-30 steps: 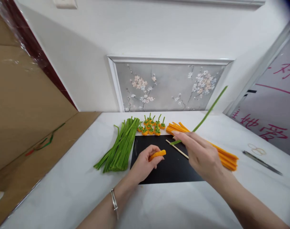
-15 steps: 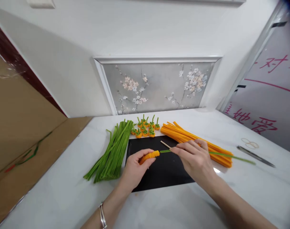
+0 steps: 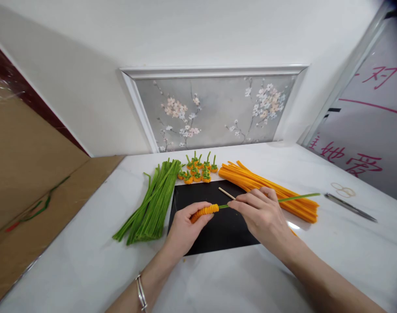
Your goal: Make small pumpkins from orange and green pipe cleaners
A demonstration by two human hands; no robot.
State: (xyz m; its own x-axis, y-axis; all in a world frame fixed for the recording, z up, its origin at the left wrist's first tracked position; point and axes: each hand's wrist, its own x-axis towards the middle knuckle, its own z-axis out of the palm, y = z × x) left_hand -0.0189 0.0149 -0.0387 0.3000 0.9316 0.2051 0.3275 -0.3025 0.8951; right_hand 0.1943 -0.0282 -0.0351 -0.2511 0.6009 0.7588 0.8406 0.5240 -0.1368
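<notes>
Over the black mat, my left hand pinches an orange coiled pipe cleaner between thumb and fingers. My right hand grips a green pipe cleaner, whose near end meets the coil's right end; whether it goes inside cannot be made out. A thin wooden stick also sticks out from my right hand's fingers. The rest of the stick is hidden by the hand.
Green pipe cleaners lie in a bundle at left, orange ones at right. Several small orange-and-green pieces stand behind the mat. Tweezers and rubber bands lie far right. Cardboard borders the left.
My right hand has moved slightly left, bringing the green pipe cleaner's end up to the orange coil. Its far end now points more upward. The view has shifted a little.
</notes>
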